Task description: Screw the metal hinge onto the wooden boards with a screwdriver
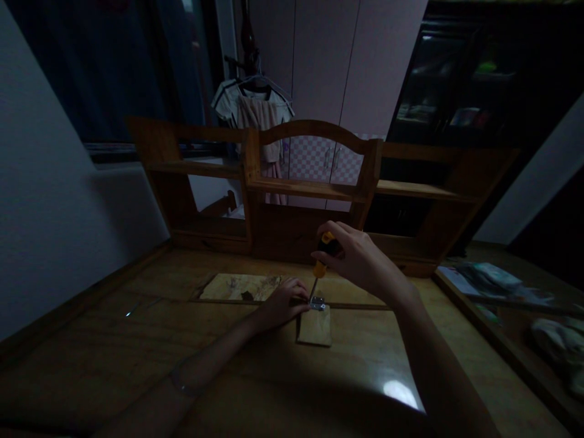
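My right hand (pixel 353 252) is wrapped around the yellow and black handle of a screwdriver (pixel 320 269). Its shaft slants down to a small metal hinge (pixel 318 302), which bridges a long thin board and a small square wooden piece (pixel 314 328). At the hinge's left edge, the fingers of my left hand (pixel 287 302) are closed, close to the screwdriver's tip. Any screw there is too small and dark to make out. The long board (pixel 237 287) lies flat across the desk behind the hinge, with dark worn patches on its left part.
A wooden shelf unit (pixel 310 190) rises along the back of the wooden desk (pixel 205 365). A thin shiny metal item (pixel 132 310) lies at the left. Beyond the right edge are plastic-wrapped items (pixel 495 277) and crumpled cloth (pixel 559 347). Clothes (pixel 255 106) hang behind the shelf.
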`<action>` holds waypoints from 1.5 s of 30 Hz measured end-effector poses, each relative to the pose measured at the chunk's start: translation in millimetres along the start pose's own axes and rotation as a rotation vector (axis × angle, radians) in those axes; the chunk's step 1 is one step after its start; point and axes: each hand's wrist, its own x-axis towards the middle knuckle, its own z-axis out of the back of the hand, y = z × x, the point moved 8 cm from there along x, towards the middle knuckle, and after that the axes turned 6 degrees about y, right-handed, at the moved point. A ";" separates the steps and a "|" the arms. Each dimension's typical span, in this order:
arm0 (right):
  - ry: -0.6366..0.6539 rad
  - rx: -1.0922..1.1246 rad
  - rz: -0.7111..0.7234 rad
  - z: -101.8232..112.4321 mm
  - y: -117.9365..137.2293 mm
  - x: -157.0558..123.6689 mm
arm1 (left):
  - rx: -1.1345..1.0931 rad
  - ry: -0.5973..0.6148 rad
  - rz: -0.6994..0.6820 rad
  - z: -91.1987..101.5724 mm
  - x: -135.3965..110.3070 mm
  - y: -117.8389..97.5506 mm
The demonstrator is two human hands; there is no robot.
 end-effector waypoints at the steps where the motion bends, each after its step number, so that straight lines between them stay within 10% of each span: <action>1: 0.002 -0.001 -0.003 -0.6 -0.3 0.1 | 0.002 -0.001 0.001 0.5 -0.1 -1.0; 45: -0.008 0.041 0.029 -9.8 -12.9 7.7 | 0.181 -0.045 -0.015 -6.0 -2.0 -4.1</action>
